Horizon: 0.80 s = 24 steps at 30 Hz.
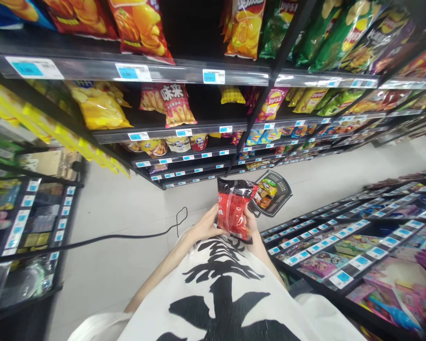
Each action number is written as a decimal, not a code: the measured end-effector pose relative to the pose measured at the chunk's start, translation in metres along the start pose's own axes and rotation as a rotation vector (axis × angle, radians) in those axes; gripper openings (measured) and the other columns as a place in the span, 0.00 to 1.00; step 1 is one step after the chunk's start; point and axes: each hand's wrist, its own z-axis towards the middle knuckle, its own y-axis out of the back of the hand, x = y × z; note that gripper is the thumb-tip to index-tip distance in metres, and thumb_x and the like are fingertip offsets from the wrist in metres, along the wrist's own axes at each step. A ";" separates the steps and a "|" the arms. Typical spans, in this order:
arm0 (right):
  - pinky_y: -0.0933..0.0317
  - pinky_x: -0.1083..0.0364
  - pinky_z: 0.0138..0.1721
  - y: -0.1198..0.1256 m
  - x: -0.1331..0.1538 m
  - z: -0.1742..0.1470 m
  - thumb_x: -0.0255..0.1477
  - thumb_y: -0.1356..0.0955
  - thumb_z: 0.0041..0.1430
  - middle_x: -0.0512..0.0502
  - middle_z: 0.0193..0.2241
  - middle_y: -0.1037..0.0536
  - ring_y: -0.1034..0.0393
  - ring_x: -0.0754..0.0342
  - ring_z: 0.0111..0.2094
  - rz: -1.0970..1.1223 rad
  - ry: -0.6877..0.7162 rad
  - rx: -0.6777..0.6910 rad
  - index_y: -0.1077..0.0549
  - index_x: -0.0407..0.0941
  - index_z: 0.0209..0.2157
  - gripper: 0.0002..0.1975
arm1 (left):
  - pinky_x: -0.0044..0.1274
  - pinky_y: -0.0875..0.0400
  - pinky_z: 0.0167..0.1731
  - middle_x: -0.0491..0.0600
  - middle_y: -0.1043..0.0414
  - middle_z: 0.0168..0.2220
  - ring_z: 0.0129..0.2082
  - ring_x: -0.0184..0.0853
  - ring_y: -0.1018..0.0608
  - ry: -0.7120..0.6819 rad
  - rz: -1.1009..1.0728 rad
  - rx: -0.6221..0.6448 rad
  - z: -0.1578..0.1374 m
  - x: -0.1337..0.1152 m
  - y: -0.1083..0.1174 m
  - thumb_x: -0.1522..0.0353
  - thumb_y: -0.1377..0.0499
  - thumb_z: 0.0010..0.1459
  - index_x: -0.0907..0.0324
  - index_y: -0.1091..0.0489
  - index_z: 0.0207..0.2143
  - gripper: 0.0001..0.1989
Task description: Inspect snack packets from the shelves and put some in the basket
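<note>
A red and black snack bag (232, 208) is held upright in front of my chest, its sealed back seam turned toward me. My left hand (209, 222) grips its left side and lower edge. On the other side, my right hand (250, 221) closes round the bag's right edge, with some fingers hidden behind it. Beyond the bag, a dark shopping basket (284, 201) rests on the floor with several packaged snacks (266, 192) in it. The bag covers part of the basket's near left side.
Black shelves (184, 135) of chip bags rise ahead, with price tags along their edges. Toy shelves (340, 279) stand close on my right. At left is another shelf unit (31, 227). A black cable (127, 235) crosses above the pale floor (116, 270).
</note>
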 end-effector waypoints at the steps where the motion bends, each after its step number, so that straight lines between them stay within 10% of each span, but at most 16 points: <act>1: 0.25 0.46 0.43 -0.003 -0.001 0.000 0.44 0.24 0.50 0.46 0.30 0.18 0.20 0.44 0.40 0.004 0.023 -0.016 0.24 0.46 0.35 0.18 | 0.43 0.42 0.67 0.59 0.43 0.68 0.67 0.53 0.37 0.002 0.000 -0.020 0.000 0.002 -0.001 0.58 0.28 0.49 0.53 0.51 0.70 0.52; 8: 0.30 0.53 0.53 -0.023 -0.012 0.004 0.33 0.23 0.51 0.50 0.50 0.20 0.24 0.54 0.48 -0.106 0.392 -0.155 0.31 0.54 0.57 0.32 | 0.44 0.46 0.68 0.58 0.61 0.74 0.72 0.50 0.47 -0.089 -0.074 -0.136 0.001 0.009 -0.002 0.69 0.37 0.57 0.51 0.69 0.73 0.53; 24: 0.37 0.50 0.60 -0.030 -0.019 0.009 0.40 0.26 0.56 0.47 0.58 0.27 0.31 0.51 0.58 -0.222 0.406 -0.180 0.33 0.53 0.60 0.31 | 0.41 0.56 0.71 0.55 0.64 0.75 0.74 0.47 0.53 0.175 -0.446 -0.125 0.005 0.011 -0.004 0.55 0.35 0.58 0.52 0.68 0.73 0.54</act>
